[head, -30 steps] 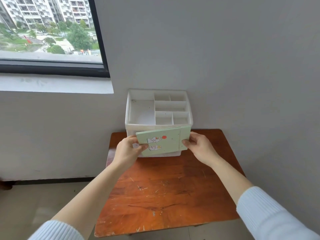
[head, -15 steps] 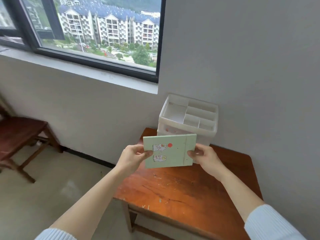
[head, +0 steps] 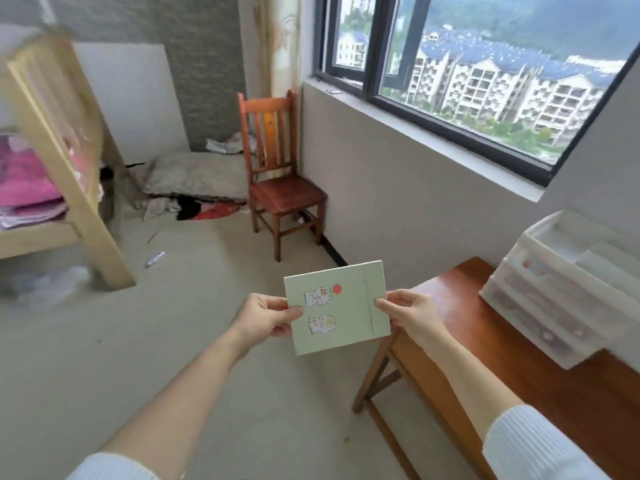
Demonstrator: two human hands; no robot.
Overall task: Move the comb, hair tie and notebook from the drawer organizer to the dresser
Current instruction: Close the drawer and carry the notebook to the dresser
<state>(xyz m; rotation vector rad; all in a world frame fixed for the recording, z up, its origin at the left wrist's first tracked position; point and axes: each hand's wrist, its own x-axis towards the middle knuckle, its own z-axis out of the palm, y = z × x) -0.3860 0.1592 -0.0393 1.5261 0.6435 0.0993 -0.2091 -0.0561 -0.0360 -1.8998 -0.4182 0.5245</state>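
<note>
A pale green notebook [head: 341,308] with cartoon stickers and a red dot is held flat in the air, over the floor just left of the wooden table. My left hand [head: 268,315] grips its left edge and my right hand [head: 407,311] grips its right edge. The white plastic drawer organizer [head: 554,289] stands on the brown wooden table [head: 512,368] at the right, against the wall. Neither a comb nor a hair tie shows anywhere in the view.
A wooden chair [head: 278,174] stands under the window [head: 485,74] ahead. A pale wooden bed frame [head: 59,161] with pink bedding is at the left. A pillow and clothes [head: 197,188] lie on the floor by the far wall.
The view has swung left, away from the organizer and table toward the room. The notebook, held in both hands, has come away from the organizer and past the table's left edge.
</note>
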